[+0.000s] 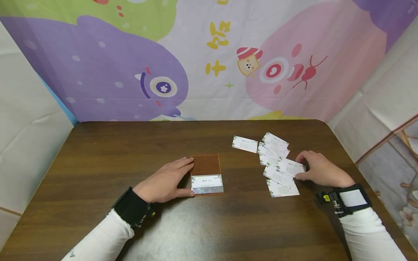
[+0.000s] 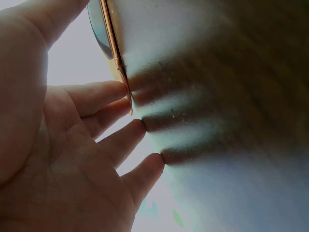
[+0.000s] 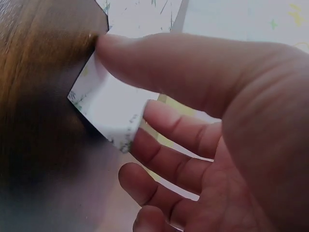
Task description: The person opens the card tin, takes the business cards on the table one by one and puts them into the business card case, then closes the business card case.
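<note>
A brown card holder [image 1: 205,164] lies unfolded on the table, with a white card [image 1: 206,181] in its lower half. My left hand [image 1: 166,180] rests at the holder's left side, its fairly straight fingers [image 2: 104,92] and thumb touching the edge. At the right, my right hand [image 1: 321,170] holds the right end of a white business card [image 1: 291,167] with green leaf print, between thumb and fingers. The right wrist view shows this card [image 3: 108,113] between the thumb [image 3: 130,53] and the first fingers.
More business cards [image 1: 272,146] lie overlapped left of my right hand and beyond it. A single card [image 1: 245,144] lies nearer the holder, and another [image 1: 283,188] is at the front of the pile. A printed cloth [image 1: 209,61] hangs behind the wooden table [image 1: 130,141].
</note>
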`<action>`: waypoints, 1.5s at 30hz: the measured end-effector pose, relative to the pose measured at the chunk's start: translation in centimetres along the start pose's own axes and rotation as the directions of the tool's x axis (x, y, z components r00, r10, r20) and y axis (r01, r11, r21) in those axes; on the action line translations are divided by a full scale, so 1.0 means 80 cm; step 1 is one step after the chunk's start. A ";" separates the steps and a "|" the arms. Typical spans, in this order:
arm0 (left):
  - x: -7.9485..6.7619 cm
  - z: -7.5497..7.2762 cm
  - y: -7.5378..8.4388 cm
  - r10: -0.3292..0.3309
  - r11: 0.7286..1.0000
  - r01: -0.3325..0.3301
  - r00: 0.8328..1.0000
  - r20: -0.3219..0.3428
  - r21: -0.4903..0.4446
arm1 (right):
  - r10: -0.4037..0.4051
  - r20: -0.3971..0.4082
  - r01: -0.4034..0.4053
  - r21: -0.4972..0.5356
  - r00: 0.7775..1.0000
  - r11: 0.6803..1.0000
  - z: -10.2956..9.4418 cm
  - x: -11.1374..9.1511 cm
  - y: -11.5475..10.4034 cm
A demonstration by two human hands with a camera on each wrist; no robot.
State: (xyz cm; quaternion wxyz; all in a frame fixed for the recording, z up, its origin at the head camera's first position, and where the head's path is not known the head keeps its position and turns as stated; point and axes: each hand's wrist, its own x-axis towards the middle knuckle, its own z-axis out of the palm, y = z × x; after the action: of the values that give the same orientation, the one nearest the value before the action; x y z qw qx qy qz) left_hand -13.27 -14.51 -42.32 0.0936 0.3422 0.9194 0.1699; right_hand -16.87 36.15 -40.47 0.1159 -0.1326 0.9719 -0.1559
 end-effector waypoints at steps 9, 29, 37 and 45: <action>0.000 0.001 0.000 -0.003 1.000 0.003 1.000 0.001 -0.004 | 0.023 -0.016 -0.023 0.049 1.000 0.999 -0.007 -0.003 -0.006; -0.002 0.001 0.000 -0.001 1.000 0.001 1.000 -0.002 -0.008 | -0.100 -0.125 0.110 0.075 0.987 0.991 -0.033 0.002 -0.058; -0.002 0.000 0.001 -0.008 1.000 0.008 1.000 0.003 -0.009 | -0.133 -0.134 0.145 0.088 0.982 0.986 -0.035 0.012 -0.084; -0.002 0.000 0.001 -0.010 1.000 0.010 1.000 0.005 -0.009 | -0.150 -0.120 0.164 0.113 0.981 0.980 -0.035 0.022 -0.108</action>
State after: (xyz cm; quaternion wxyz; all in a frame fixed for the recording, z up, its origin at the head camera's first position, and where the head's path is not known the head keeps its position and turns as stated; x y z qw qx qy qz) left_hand -13.12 -14.55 -42.29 0.0984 0.3377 0.9201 0.1726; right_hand -17.37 28.43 -35.33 0.0571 -0.1927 0.9520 -0.2310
